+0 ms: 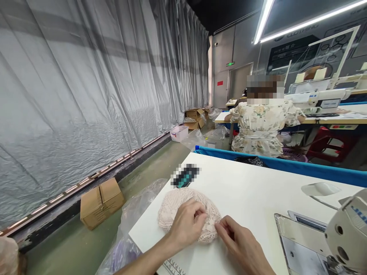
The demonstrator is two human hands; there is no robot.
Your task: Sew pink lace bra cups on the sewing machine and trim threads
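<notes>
A cream openwork knit piece (174, 204), rounded and bunched up, lies on the white table (237, 179). My left hand (187, 221) rests over its middle with the fingers curled in and closed on the knit; the fingertips are partly hidden. At the piece's right edge, my right hand (239, 240) pinches the lacy border between thumb and forefinger. Just beyond the knit lies a dark, blurred-out object with a green patch (185, 177).
A sewing machine (346, 229) stands on the table at right. Blue cloth (286, 164) lines the far edge. Clear plastic (129, 225) hangs at the left edge, near a cardboard box (101, 202) on the floor. A person in a floral top (258, 126) sits ahead.
</notes>
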